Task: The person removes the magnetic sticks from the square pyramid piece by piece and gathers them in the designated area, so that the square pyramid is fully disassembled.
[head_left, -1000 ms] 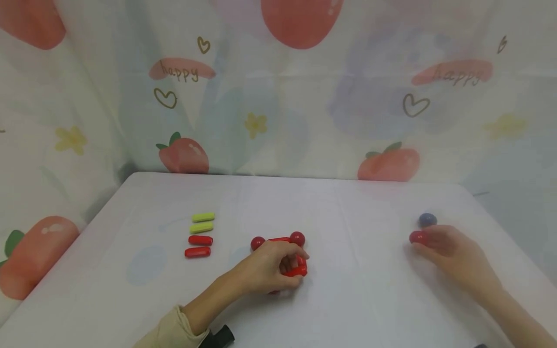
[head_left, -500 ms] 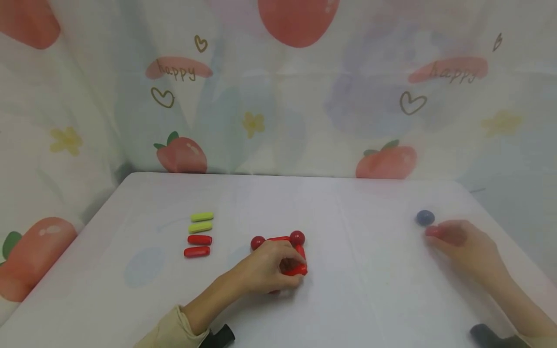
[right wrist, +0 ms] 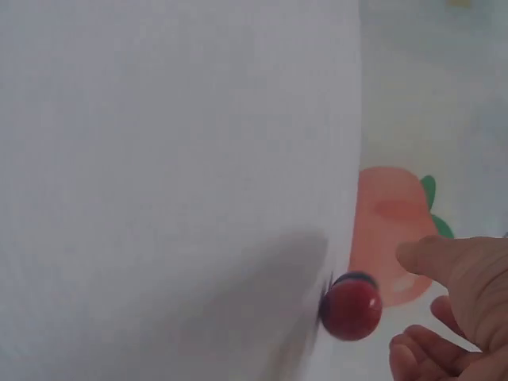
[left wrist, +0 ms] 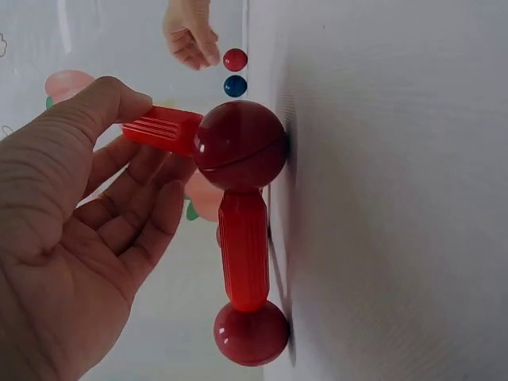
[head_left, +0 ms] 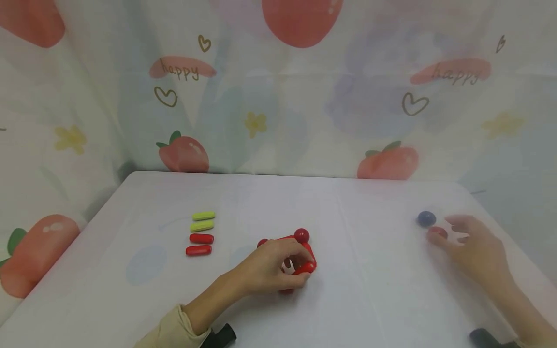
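In the head view, my left hand grips a joined frame of red rods and balls in the middle of the table, partly hidden behind the hand. The left wrist view shows thumb and fingers pinching a ridged red rod, which joins a dark red ball. A second red rod runs from that ball to another red ball. Over on the right, my right hand has its fingers spread beside a loose red ball. Just behind that lies a blue ball.
Two yellow-green rods and two loose red rods lie in a column on the left of the white table. A printed curtain hangs behind the table's far edge.
My right hand has carried the red ball rightward, set it by the blue one and loosened its fingers. The frame in my left hand has shifted slightly right and turned.
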The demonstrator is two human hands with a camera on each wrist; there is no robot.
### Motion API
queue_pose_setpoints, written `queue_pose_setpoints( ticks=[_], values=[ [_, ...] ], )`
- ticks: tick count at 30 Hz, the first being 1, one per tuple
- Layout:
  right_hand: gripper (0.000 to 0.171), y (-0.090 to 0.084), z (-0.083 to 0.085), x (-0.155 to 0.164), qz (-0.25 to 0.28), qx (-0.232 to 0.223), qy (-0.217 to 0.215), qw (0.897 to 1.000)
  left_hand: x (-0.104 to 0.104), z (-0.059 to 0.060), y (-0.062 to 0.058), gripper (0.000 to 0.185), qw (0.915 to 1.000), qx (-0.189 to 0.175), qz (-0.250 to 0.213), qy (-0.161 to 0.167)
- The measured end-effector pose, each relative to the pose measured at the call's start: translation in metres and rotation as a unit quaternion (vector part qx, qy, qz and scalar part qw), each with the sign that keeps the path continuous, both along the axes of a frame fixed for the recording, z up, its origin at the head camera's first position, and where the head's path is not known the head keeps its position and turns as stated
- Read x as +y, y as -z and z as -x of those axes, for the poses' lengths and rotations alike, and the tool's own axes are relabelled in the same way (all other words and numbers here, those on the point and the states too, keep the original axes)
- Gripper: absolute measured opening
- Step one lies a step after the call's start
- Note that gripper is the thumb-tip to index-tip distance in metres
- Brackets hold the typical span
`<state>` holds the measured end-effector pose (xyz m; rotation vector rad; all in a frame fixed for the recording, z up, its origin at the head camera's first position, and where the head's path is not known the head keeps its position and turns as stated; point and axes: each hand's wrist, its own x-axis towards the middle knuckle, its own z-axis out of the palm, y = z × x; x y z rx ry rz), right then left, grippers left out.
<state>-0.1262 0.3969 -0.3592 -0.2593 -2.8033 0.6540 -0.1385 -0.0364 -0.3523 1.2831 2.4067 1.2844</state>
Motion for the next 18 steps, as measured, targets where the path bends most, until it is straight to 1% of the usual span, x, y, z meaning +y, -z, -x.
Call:
queue_pose_setpoints(
  ticks=[4, 6, 7, 8, 11, 14, 16, 18],
  values=[
    [0.049, -0.007, -0.005, -0.033, -0.027, 0.076, -0.029, 0.996, 0.000, -0.002, 0.000, 0.019, 0.9994, 0.002, -0.029, 0.019],
    [0.044, -0.008, -0.007, -0.052, -0.028, 0.126, -0.067, 0.989, 0.000, -0.003, 0.000, 0.021, 0.9986, 0.001, -0.045, 0.028],
    [0.043, -0.009, -0.009, -0.063, -0.024, 0.143, -0.087, 0.986, 0.000, -0.003, 0.001, 0.022, 0.9981, 0.001, -0.053, 0.030],
    [0.043, -0.009, -0.010, -0.072, -0.022, 0.166, -0.111, 0.980, 0.001, -0.003, 0.001, 0.022, 0.9977, -0.001, -0.061, 0.031],
    [0.042, -0.008, -0.014, -0.098, -0.002, 0.218, -0.186, 0.958, 0.001, -0.004, 0.002, 0.025, 0.9963, -0.010, -0.080, 0.029],
    [0.041, -0.006, -0.021, -0.121, 0.023, 0.222, -0.232, 0.947, 0.001, -0.003, 0.002, 0.026, 0.9953, -0.023, -0.089, 0.030],
    [0.040, -0.004, -0.025, -0.135, 0.038, 0.199, -0.245, 0.948, -0.001, -0.002, 0.001, 0.027, 0.9952, -0.035, -0.085, 0.034],
    [0.038, -0.003, -0.030, -0.146, 0.049, 0.164, -0.254, 0.952, -0.003, -0.001, -0.001, 0.028, 0.9950, -0.052, -0.077, 0.038]
  ],
)
